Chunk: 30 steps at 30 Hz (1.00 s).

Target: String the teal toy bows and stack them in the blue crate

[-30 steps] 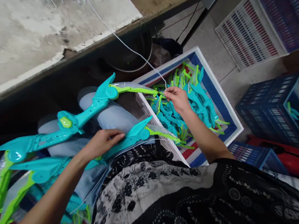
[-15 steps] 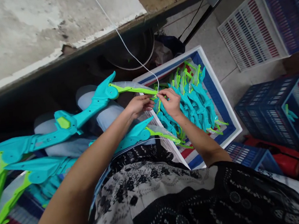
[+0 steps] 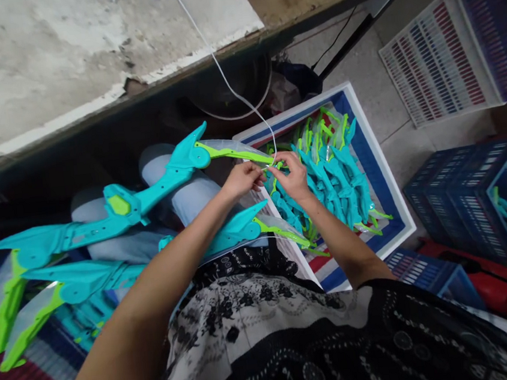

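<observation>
A turquoise toy bow (image 3: 159, 197) with lime-green tips lies across my lap. A white cord (image 3: 223, 75) comes down from the table to its right tip. My right hand (image 3: 292, 177) pinches the cord just beside that green tip. Close by, my left hand (image 3: 242, 180) has its thumb and fingers pressed together on what looks like the same cord, just below the tip. The exact loop between the fingertips is too small to make out. A second toy bow (image 3: 234, 228) lies nearer my body, partly hidden under my left forearm.
A white-rimmed crate (image 3: 384, 200) at the right holds several similar bows. More bows are piled at the lower left. The worn table edge (image 3: 186, 67) runs above my knees. Blue baskets (image 3: 467, 204) and a white slatted crate (image 3: 436, 56) stand on the floor at right.
My left hand has closed from loosely spread fingers into a pinch at the cord. The cord now bends in a wider curve by my right hand. The whole view has shifted slightly.
</observation>
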Each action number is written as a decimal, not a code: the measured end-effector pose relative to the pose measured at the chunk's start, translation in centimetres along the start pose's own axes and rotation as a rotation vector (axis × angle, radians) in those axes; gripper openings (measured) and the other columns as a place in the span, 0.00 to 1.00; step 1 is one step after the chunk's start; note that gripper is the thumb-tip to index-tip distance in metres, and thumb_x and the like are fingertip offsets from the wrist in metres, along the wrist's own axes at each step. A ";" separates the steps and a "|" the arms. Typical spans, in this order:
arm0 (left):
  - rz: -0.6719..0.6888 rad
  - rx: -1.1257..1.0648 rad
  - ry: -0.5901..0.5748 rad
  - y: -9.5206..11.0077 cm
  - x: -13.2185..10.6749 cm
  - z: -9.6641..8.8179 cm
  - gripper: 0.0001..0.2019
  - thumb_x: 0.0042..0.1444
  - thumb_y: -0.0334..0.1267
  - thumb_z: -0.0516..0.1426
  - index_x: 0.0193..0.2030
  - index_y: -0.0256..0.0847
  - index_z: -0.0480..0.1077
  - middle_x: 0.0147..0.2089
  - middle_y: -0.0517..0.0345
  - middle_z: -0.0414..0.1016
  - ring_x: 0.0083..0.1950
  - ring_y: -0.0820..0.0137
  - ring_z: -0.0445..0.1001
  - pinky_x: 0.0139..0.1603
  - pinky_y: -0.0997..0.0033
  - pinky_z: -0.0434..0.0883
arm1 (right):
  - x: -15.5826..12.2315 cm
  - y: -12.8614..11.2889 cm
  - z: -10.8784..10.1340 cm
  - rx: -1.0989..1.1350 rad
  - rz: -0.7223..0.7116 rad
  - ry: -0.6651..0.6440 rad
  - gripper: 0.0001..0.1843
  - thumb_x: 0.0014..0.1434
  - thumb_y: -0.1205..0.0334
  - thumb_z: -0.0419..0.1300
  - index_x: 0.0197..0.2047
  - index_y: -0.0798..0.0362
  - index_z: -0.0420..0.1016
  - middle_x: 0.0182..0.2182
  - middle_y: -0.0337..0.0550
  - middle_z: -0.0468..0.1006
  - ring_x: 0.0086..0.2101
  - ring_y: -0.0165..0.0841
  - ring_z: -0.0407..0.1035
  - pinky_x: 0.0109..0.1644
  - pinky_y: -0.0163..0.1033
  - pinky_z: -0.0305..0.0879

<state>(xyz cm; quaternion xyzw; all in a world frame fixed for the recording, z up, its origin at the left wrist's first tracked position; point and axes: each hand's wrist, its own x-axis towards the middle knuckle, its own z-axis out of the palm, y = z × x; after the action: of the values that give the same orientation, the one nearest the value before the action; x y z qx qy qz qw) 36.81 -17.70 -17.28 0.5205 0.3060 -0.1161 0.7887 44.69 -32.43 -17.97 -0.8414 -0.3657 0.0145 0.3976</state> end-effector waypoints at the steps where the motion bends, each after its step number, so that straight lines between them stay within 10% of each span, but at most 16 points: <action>1: 0.037 0.065 0.033 0.3 -1.1 -0.9 0.07 0.55 0.29 0.56 0.27 0.35 0.66 0.24 0.58 0.73 0.21 0.76 0.70 0.22 0.78 0.68 | -0.1 0.1 0.0 0.008 0.023 0.006 0.13 0.58 0.53 0.60 0.43 0.51 0.70 0.41 0.45 0.77 0.42 0.35 0.70 0.45 0.42 0.69; 8: 0.305 -0.331 0.334 4.0 -15.1 -12.9 0.04 0.49 0.36 0.56 0.26 0.42 0.69 0.43 0.60 0.80 0.54 0.62 0.73 0.50 0.59 0.74 | 0.1 0.3 0.2 0.041 0.021 0.031 0.37 0.56 0.57 0.62 0.65 0.52 0.53 0.42 0.44 0.77 0.39 0.32 0.71 0.43 0.40 0.69; 12: 0.524 -0.414 0.699 3.6 -21.8 -19.1 0.07 0.50 0.33 0.53 0.24 0.47 0.67 0.24 0.79 0.73 0.40 0.76 0.72 0.63 0.57 0.65 | 0.5 -0.1 0.2 0.012 0.036 -0.005 0.37 0.56 0.57 0.60 0.66 0.54 0.52 0.42 0.45 0.77 0.40 0.33 0.71 0.44 0.40 0.69; 16: 0.510 -0.352 0.943 0.5 -25.4 -22.8 0.10 0.44 0.41 0.59 0.19 0.47 0.61 0.16 0.66 0.62 0.28 0.70 0.66 0.52 0.50 0.70 | 0.7 0.0 0.5 -0.049 0.058 -0.035 0.37 0.54 0.56 0.59 0.65 0.54 0.55 0.42 0.46 0.77 0.38 0.34 0.70 0.43 0.42 0.69; 23: 0.475 0.188 1.030 -3.9 -26.6 -20.0 0.09 0.53 0.48 0.55 0.28 0.47 0.69 0.29 0.58 0.73 0.35 0.66 0.72 0.43 0.60 0.71 | 2.9 -2.0 0.9 -0.306 -0.142 -0.020 0.21 0.56 0.55 0.56 0.51 0.56 0.72 0.40 0.53 0.77 0.43 0.43 0.68 0.50 0.52 0.65; 26: 0.333 0.710 0.781 -5.0 -24.7 -17.8 0.11 0.56 0.44 0.53 0.32 0.42 0.72 0.35 0.52 0.76 0.38 0.64 0.73 0.43 0.65 0.69 | 4.5 -7.3 3.4 -0.259 -0.380 -0.009 0.16 0.59 0.57 0.56 0.47 0.56 0.73 0.41 0.54 0.76 0.45 0.43 0.67 0.52 0.52 0.63; 30: 0.212 0.974 0.626 -6.5 -24.0 -16.5 0.13 0.59 0.39 0.48 0.33 0.39 0.73 0.35 0.47 0.75 0.37 0.62 0.74 0.40 0.65 0.67 | 4.4 -17.0 10.9 -0.008 -0.778 -0.382 0.13 0.62 0.61 0.54 0.48 0.53 0.73 0.44 0.51 0.75 0.48 0.41 0.65 0.55 0.50 0.62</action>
<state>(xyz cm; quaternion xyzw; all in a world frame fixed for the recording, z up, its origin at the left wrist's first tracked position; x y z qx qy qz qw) 8.76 -9.08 -12.17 0.8600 0.3821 -0.0047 0.3382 34.24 -15.45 -12.72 -0.6245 -0.7227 0.0175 0.2955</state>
